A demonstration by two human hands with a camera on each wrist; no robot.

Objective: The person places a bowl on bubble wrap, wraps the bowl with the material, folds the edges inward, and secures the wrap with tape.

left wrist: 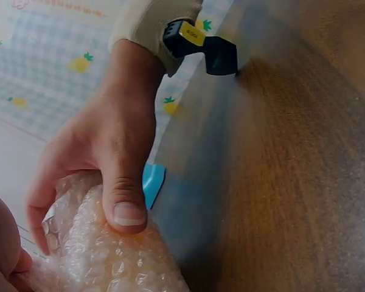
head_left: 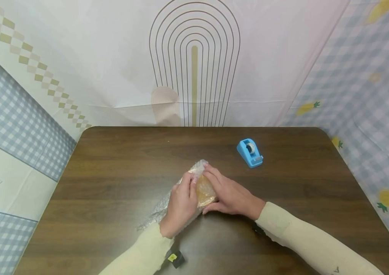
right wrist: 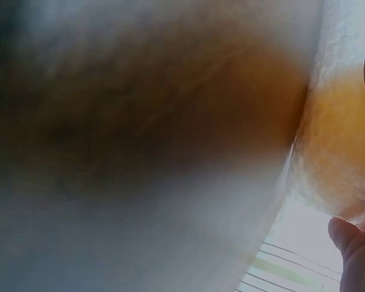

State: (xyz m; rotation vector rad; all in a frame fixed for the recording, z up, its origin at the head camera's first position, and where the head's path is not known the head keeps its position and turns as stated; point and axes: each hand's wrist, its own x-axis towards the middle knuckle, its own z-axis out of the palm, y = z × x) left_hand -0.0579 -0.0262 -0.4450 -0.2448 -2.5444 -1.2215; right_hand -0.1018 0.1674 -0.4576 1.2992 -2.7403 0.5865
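An amber-coloured object [head_left: 204,191] lies inside clear bubble wrap [head_left: 160,206] near the middle of the table, its kind blurred by the wrap. My left hand [head_left: 183,200] grips the wrap on the left of the bundle, fingertips at its upper edge. From the right, my right hand [head_left: 232,194] holds the bundle's end between thumb and fingers. In the left wrist view, the right hand [left wrist: 103,146] has its thumb pressed on the bubbles [left wrist: 115,261]. Amber shows through the wrap [right wrist: 337,140] in the right wrist view, where much is blurred.
A blue tape dispenser [head_left: 249,153] with a roll of tape stands at the back right of the dark wooden table [head_left: 112,160]. Patterned cloth [head_left: 119,57] hangs behind the table and along both sides.
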